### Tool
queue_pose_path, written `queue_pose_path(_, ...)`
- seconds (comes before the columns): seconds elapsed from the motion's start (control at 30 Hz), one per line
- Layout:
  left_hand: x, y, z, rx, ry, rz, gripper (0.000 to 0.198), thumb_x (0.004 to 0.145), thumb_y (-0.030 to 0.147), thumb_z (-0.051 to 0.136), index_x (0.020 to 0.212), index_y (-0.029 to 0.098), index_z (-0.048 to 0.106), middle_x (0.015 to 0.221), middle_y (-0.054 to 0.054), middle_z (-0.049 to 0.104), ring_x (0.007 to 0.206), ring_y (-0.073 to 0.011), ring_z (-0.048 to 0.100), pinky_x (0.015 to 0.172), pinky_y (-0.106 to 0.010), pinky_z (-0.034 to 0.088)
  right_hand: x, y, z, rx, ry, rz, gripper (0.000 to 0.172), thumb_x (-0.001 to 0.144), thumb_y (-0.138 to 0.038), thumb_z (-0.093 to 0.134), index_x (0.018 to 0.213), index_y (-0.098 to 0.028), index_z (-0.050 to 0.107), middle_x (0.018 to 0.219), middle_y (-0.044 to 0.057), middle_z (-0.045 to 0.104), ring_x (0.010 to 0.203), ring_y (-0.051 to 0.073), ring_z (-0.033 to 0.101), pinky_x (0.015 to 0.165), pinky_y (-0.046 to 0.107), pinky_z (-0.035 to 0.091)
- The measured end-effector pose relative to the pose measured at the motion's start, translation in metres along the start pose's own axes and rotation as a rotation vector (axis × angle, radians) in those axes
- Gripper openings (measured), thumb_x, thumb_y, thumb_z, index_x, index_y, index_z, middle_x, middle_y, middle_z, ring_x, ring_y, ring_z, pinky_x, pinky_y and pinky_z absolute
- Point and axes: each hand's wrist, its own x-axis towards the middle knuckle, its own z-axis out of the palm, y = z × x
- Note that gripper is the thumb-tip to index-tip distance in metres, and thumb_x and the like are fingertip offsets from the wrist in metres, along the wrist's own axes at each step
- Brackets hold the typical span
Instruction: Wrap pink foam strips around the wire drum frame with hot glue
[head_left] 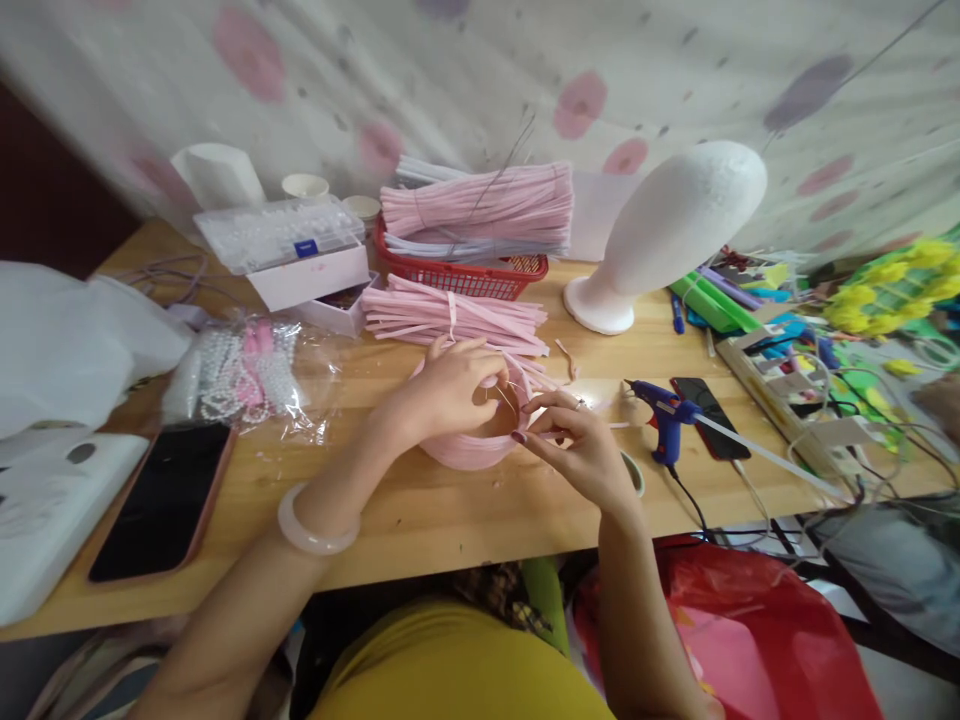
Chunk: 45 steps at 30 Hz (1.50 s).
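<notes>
Wooden tabletop (465, 520) set against a pale cloth backdrop (465, 70) printed with pink and purple spots. At far left, a white foam tray (45, 520) lies beside a dark smartphone (161, 500) in a pink case. Behind these, a clear bag of pearl strings (240, 375) and a lidded bead box (281, 232) resting on a white carton. A pale bangle (315, 525) circles the left wrist.

Centre: the left hand (450, 385) curls down over the near rim of a round pink ring form (472, 445), fingers closed on a thin wire (510, 398) at the rim. The form is low, drum-shaped, smooth-sided and soft pink, standing on the tabletop just in front of a loose bundle of pink chenille stems (457, 315). The right hand (577, 440) meets it from the right, thumb and forefinger pinched on the other end of the wire, remaining fingers folded; nails dark red. A red basket (457, 275) behind holds a second, thicker stack of stems.

Right: a white foam mannequin head (667, 230) stands tilted; a blue glue gun (664, 410) rests near a second phone (705, 415). Yellow paper flowers (892, 285) and mixed craft scraps fill the far right edge.
</notes>
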Motion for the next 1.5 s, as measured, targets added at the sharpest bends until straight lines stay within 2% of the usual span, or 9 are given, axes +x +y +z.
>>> queue_pose_path(0.13, 0.002, -0.004, -0.004, -0.025, -0.067, 0.053, 0.026, 0.082, 0.01, 0.06, 0.101, 0.024, 0.07, 0.112, -0.002, 0.073, 0.126, -0.0297, 0.055, 0.11, -0.053, 0.034, -0.007, -0.003, 0.012, 0.032, 0.1, 0.027, 0.021, 0.087, -0.034, 0.074, 0.072, -0.022, 0.067, 0.098, 0.007, 0.073, 0.088, 0.02, 0.068, 0.062, 0.027, 0.053)
queue_pose_path(0.23, 0.0, -0.005, -0.01, -0.029, -0.053, 0.113, 0.038, 0.085, 0.013, 0.063, 0.121, 0.026, 0.067, 0.126, -0.004, 0.069, 0.128, -0.0275, 0.054, 0.11, -0.051, 0.036, -0.011, -0.002, 0.019, 0.048, 0.121, 0.053, 0.018, 0.088, -0.032, 0.073, 0.074, -0.022, 0.067, 0.1, 0.007, 0.077, 0.085, 0.02, 0.07, 0.063, 0.027, 0.055)
queue_pose_path(0.33, -0.019, -0.002, -0.015, 0.002, 0.209, 0.133, 0.034, 0.09, 0.014, 0.062, 0.123, 0.022, 0.066, 0.128, -0.007, 0.068, 0.121, -0.0243, 0.058, 0.103, -0.044, 0.044, -0.012, 0.001, 0.023, 0.071, 0.119, 0.065, 0.017, 0.087, -0.033, 0.073, 0.075, -0.022, 0.068, 0.095, 0.007, 0.078, 0.083, 0.02, 0.072, 0.067, 0.03, 0.057)
queue_pose_path(0.4, -0.047, 0.004, -0.01, 0.051, 0.499, 0.091, 0.022, 0.094, 0.013, 0.055, 0.109, 0.02, 0.07, 0.104, -0.006, 0.073, 0.102, -0.0212, 0.064, 0.091, -0.039, 0.048, -0.011, 0.004, 0.023, 0.089, 0.122, 0.066, 0.017, 0.087, -0.033, 0.073, 0.075, -0.022, 0.069, 0.091, 0.006, 0.078, 0.082, 0.02, 0.072, 0.07, 0.031, 0.058)
queue_pose_path(0.47, -0.081, 0.011, 0.004, 0.117, 0.688, 0.051, 0.018, 0.094, 0.012, 0.054, 0.102, 0.017, 0.07, 0.08, -0.002, 0.069, 0.078, -0.0169, 0.061, 0.075, -0.031, 0.049, -0.01, 0.007, 0.023, 0.106, 0.126, 0.066, 0.016, 0.086, -0.033, 0.074, 0.076, -0.022, 0.07, 0.089, 0.006, 0.078, 0.081, 0.02, 0.072, 0.072, 0.031, 0.059)
queue_pose_path(0.6, -0.135, 0.023, 0.047, 0.184, 0.579, -0.035, 0.036, 0.096, 0.007, 0.05, 0.129, 0.018, 0.06, 0.069, 0.005, 0.067, 0.051, -0.0085, 0.053, 0.053, -0.023, 0.04, -0.01, 0.01, 0.025, 0.136, 0.135, 0.073, 0.016, 0.086, -0.033, 0.075, 0.074, -0.023, 0.07, 0.089, 0.005, 0.078, 0.083, 0.019, 0.072, 0.076, 0.031, 0.059)
queue_pose_path(0.73, -0.144, 0.024, 0.072, 0.269, 0.449, -0.073, 0.048, 0.099, 0.009, 0.043, 0.146, 0.019, 0.046, 0.065, 0.006, 0.066, 0.052, -0.0106, 0.06, 0.052, -0.024, 0.043, -0.012, 0.01, 0.025, 0.149, 0.139, 0.086, 0.017, 0.087, -0.035, 0.074, 0.076, -0.023, 0.07, 0.091, 0.005, 0.078, 0.085, 0.02, 0.073, 0.076, 0.031, 0.06)
queue_pose_path(1.0, -0.13, 0.017, 0.068, 0.354, 0.369, -0.102, 0.065, 0.097, 0.007, 0.038, 0.16, 0.018, 0.022, 0.065, 0.006, 0.066, 0.051, -0.0133, 0.061, 0.046, -0.025, 0.043, -0.012, 0.012, 0.02, 0.123, 0.108, 0.111, 0.013, 0.086, -0.035, 0.077, 0.079, -0.024, 0.072, 0.091, 0.004, 0.078, 0.086, 0.02, 0.074, 0.078, 0.032, 0.061)
queue_pose_path(1.5, -0.136, 0.012, 0.073, 0.313, 0.368, -0.087, 0.067, 0.099, 0.007, 0.036, 0.161, 0.018, 0.017, 0.062, 0.005, 0.065, 0.048, -0.0137, 0.061, 0.047, -0.023, 0.046, -0.006, 0.006, 0.018, 0.061, 0.115, 0.078, 0.013, 0.084, -0.037, 0.078, 0.081, -0.025, 0.076, 0.082, 0.004, 0.078, 0.076, 0.02, 0.074, 0.074, 0.034, 0.064)
